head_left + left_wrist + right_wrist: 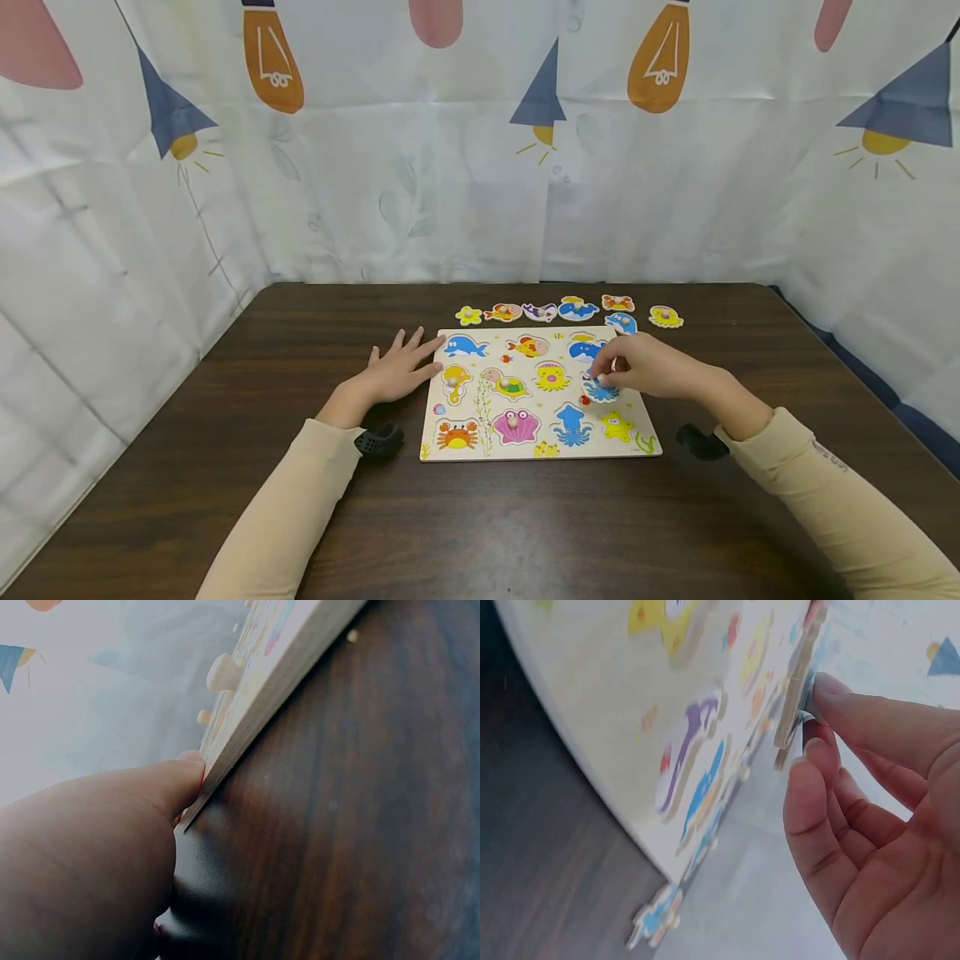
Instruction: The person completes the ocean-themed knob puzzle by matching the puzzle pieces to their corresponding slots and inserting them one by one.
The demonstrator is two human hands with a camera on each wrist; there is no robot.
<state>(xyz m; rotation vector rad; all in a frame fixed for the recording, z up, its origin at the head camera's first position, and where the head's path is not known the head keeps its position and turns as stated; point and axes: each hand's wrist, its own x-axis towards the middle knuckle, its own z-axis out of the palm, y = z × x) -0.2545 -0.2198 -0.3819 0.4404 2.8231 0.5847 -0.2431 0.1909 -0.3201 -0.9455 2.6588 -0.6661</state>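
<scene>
The right hand (648, 367) pinches a blue squid-shaped wooden puzzle piece (602, 392) above the right side of a puzzle board (491, 452). In the right wrist view the held piece (793, 712) stands edge-on, raised off the board, with thumb and fingertips at its face. The left hand (396, 372) lies with fingers spread at the board's upper left edge. Its thumb touches the board's side in the left wrist view. On the board, a seahorse (455, 383), a turtle (508, 386) and a pink shell (516, 425) show knobs. A squid picture (572, 425) is below the held piece.
Behind the board lies a row of loose pieces: a star (468, 316), a fish (503, 312), a purple-and-white piece (540, 312), a whale (577, 309), a crab (617, 303), a dolphin (621, 323) and an octopus (665, 317). Patterned cloth (465, 192) hangs behind the table.
</scene>
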